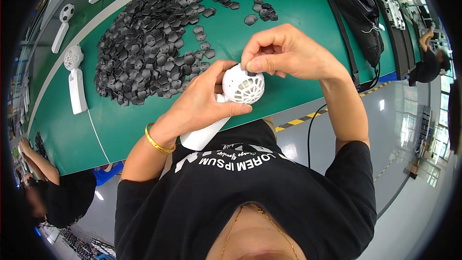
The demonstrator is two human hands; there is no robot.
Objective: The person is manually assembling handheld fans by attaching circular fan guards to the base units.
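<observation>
My left hand (pixel 202 94) is wrapped round the neck and side of a white handheld fan (pixel 240 82). The fan has a round head with a slotted grille, and its flat handle slants down toward my lap. At the top of the fan's head, my right hand (pixel 286 54) pinches a small black pentagon piece (pixel 250 72) between thumb and forefinger. The piece touches the white shell, mostly covered by my fingertips; whether it sits flush cannot be seen. Beyond my left hand spreads a large heap of black pentagon pieces (pixel 144 43) on the green table (pixel 226 29).
A few loose pentagon pieces (pixel 262 9) lie at the far middle. More white fans (pixel 76 84) rest at the left, some with black patches. A black backpack (pixel 353 14) lies on the right part of the table. Co-workers (pixel 62 192) are at the left and far right.
</observation>
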